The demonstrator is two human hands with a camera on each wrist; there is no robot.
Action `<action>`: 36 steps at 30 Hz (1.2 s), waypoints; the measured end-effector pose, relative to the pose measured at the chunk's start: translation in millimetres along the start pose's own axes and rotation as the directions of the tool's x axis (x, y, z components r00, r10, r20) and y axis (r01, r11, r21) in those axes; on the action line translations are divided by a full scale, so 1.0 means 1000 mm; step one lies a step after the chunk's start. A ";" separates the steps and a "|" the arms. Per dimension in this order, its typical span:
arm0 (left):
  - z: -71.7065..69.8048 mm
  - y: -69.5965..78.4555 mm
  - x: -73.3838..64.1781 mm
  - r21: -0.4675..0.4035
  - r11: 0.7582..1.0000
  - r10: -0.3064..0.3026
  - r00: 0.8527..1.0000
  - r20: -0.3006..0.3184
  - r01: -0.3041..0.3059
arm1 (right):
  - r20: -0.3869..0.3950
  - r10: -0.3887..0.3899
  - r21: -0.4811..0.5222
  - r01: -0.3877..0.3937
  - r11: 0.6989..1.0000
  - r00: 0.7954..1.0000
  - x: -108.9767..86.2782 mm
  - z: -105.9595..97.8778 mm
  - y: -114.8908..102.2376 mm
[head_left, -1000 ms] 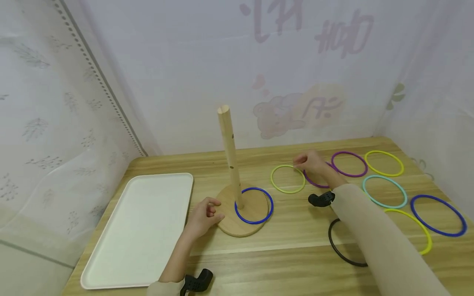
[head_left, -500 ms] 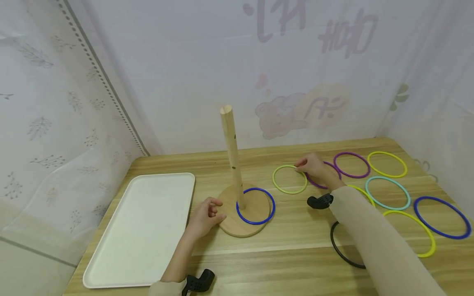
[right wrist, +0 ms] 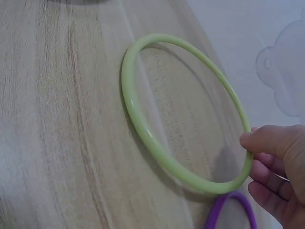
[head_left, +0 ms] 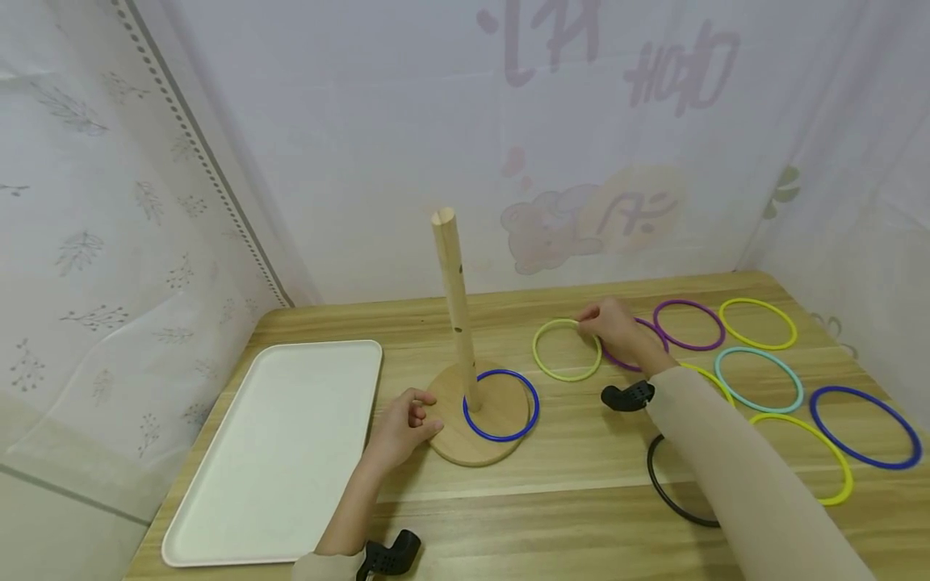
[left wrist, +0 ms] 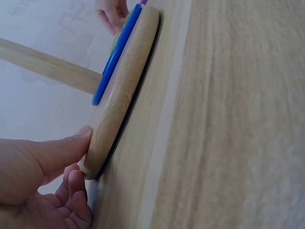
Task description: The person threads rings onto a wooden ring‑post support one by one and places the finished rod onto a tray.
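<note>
In the head view my right hand (head_left: 617, 329) pinches a light yellow-green ring (right wrist: 130, 100) at its far right rim. That rim is raised off the table, with a shadow under the ring in the right wrist view. To the left, my left hand (head_left: 395, 432) holds the edge of the round base of a wooden ring-toss stand (head_left: 454, 311). Its thumb (left wrist: 71, 150) lies on the rim, the other fingers curled beside the edge. A blue ring (head_left: 501, 439) lies on the base around the upright post.
Purple rings (head_left: 689, 349), yellow rings (head_left: 759, 347), a turquoise ring (head_left: 759, 407), another blue ring (head_left: 865, 462) and a black ring (head_left: 672, 504) lie at the right, partly under the right sleeve. A white tray (head_left: 291, 428) is at the left. A printed curtain (head_left: 349, 161) hangs behind.
The yellow-green ring lay flat; its far side has now risen slightly in my right hand's grip. The left hand, stand and blue ring have stayed put.
</note>
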State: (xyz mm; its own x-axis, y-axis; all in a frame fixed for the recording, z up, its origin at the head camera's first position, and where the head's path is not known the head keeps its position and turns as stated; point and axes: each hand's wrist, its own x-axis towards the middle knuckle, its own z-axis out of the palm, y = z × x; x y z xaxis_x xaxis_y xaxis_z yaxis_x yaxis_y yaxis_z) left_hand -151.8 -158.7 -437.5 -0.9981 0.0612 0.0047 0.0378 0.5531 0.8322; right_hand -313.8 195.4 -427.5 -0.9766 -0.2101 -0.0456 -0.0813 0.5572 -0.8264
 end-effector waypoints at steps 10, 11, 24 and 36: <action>0.000 0.001 0.001 0.008 1.000 0.007 1.000 -0.005 -0.007 | -0.040 -0.136 -0.212 0.124 0.969 0.990 0.001 -0.013 -0.023; 0.000 0.000 0.001 0.008 1.000 0.008 1.000 -0.005 -0.008 | -0.044 -0.152 -0.220 0.139 0.966 0.987 0.000 -0.014 -0.026; 0.000 -0.001 0.000 0.005 1.000 -0.005 1.000 0.005 0.005 | -0.108 -0.365 -0.290 0.322 0.901 0.925 -0.016 -0.035 -0.081; 0.000 -0.001 -0.001 0.013 1.000 -0.011 1.000 0.003 0.011 | -0.150 -0.464 -0.367 0.386 0.846 0.873 -0.041 -0.065 -0.159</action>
State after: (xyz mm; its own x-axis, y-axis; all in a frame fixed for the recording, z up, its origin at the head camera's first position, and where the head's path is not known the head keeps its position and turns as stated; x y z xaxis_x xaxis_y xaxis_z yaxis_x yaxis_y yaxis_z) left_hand -150.4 -159.7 -438.3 -0.9983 0.0576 -0.0060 0.0276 0.5642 0.8252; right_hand -273.4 168.1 -257.4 -0.8449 -0.3215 0.4276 -0.5192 0.6853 -0.5106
